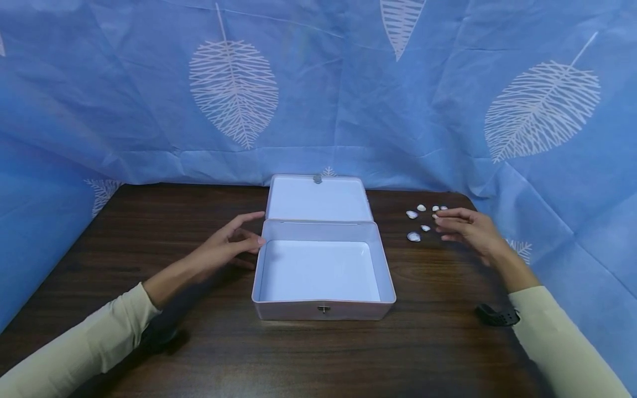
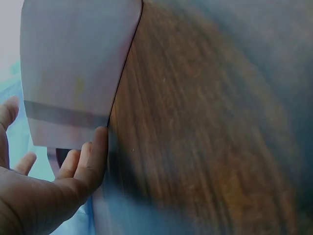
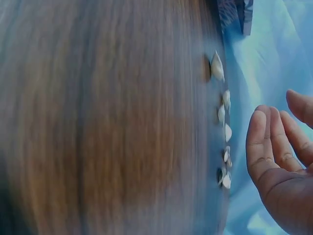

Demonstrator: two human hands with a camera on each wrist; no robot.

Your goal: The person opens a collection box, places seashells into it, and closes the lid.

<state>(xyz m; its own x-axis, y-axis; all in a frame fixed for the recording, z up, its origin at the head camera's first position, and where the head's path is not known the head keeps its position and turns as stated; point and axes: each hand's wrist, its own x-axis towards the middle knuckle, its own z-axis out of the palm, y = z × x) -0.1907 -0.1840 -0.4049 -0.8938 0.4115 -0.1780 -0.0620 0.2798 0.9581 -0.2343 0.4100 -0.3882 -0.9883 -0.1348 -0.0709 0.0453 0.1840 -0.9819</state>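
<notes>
A whitish metal box (image 1: 348, 311) stands at the middle of the table, its lid (image 1: 318, 199) folded back and its inside bare. My left hand (image 1: 224, 246) is at the box's left side, with relaxed fingers at the wall and near the hinge. In the left wrist view, the fingertips of that hand (image 2: 54, 191) meet the box wall (image 2: 78, 63). Several small white seashells (image 1: 413, 236) lie to the right of the box. Over the rightmost shells hovers my right hand (image 1: 468, 229). The right wrist view shows this hand (image 3: 283, 166) with loosely bent fingers, holding nothing, beside the row of shells (image 3: 217, 67).
The dark wooden table (image 1: 199, 342) extends on both sides of the box. A blue cloth with white leaf prints (image 1: 318, 110) hangs behind the table and along its sides. A black strap (image 1: 497, 315) shows by the right sleeve.
</notes>
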